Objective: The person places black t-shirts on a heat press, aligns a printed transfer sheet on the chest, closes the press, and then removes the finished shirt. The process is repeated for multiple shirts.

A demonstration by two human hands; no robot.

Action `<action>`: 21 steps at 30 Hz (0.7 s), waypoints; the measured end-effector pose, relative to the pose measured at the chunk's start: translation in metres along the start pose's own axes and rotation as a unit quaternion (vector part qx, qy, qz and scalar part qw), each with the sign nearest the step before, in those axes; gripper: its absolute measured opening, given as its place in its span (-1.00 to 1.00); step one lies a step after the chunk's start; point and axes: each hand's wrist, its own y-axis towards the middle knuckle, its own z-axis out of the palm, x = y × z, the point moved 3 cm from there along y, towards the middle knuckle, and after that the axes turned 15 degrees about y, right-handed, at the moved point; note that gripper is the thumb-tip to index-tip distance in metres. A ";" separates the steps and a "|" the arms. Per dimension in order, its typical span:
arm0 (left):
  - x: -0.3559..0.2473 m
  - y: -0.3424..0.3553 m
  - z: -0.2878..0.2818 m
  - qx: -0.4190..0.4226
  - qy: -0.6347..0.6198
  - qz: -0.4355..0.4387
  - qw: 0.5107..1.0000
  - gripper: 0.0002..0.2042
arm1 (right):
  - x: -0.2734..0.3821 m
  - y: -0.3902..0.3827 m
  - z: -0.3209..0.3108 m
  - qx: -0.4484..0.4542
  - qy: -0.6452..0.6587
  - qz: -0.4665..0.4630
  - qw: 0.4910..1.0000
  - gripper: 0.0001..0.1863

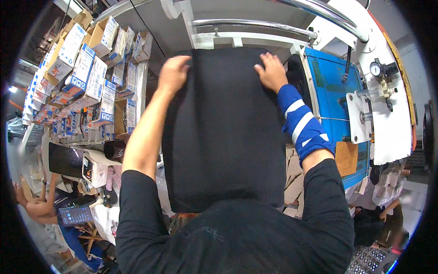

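Note:
A large black cloth piece [228,128], smooth and nearly rectangular, lies spread before me on a flat support that I cannot see under it. At its far left edge rests my left hand [174,74], the fingers pointing inward and the thumb a little apart. My right hand [272,73] lies near the far right corner with its fingers spread and nothing in them. A blue sleeve with white stripes [303,121] is wrapped around my right forearm. The near edge of the cloth meets my black shirt.
Shiny metal bars [255,25] run behind the cloth. A blue panel [328,96] and a machine with a round pressure gauge [375,69] stand to the right. Stacked cardboard boxes [86,68] fill racks on the left. Other people sit at the lower left and right; a lit phone [75,216] shows there.

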 end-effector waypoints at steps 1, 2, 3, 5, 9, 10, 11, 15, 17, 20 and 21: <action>-0.022 0.002 0.008 0.037 0.006 0.039 0.999 -0.67 | 0.003 -0.010 0.010 0.061 0.001 0.047 0.997 -0.35; -0.042 0.003 0.012 0.048 0.002 0.098 0.994 -0.67 | 0.005 -0.016 0.014 0.058 0.015 0.074 0.995 -0.32; -0.052 0.005 0.015 0.059 0.005 0.095 0.994 -0.67 | 0.007 -0.019 0.016 0.023 0.016 0.062 0.998 -0.32; -0.071 0.011 0.018 0.010 -0.015 0.151 0.988 -0.66 | 0.008 -0.022 0.020 0.021 0.020 0.067 0.997 -0.32; -0.068 0.026 0.029 0.007 0.059 0.213 0.975 -0.74 | 0.004 -0.020 0.021 0.029 0.033 0.085 0.995 -0.30; -0.057 0.029 0.028 -0.009 0.066 0.195 0.978 -0.76 | 0.002 -0.020 0.020 0.033 0.035 0.088 0.995 -0.30; -0.047 0.031 0.026 -0.030 0.074 0.201 0.976 -0.79 | -0.002 -0.018 0.017 -0.005 0.077 0.091 0.993 -0.30; 0.061 0.025 0.007 0.116 0.280 -0.282 0.910 -0.79 | -0.033 0.000 0.005 -0.140 0.218 0.162 0.952 -0.37; 0.109 0.015 0.004 0.172 0.126 -0.463 0.860 -0.75 | -0.062 0.015 0.008 -0.143 0.328 0.349 0.866 -0.44; 0.129 0.007 0.035 0.222 -0.186 -0.547 0.785 -0.62 | -0.086 0.043 0.019 -0.083 0.373 0.443 0.811 -0.47; 0.130 0.008 0.042 0.243 -0.118 -0.512 0.816 -0.63 | -0.089 0.048 0.024 -0.067 0.377 0.456 0.803 -0.49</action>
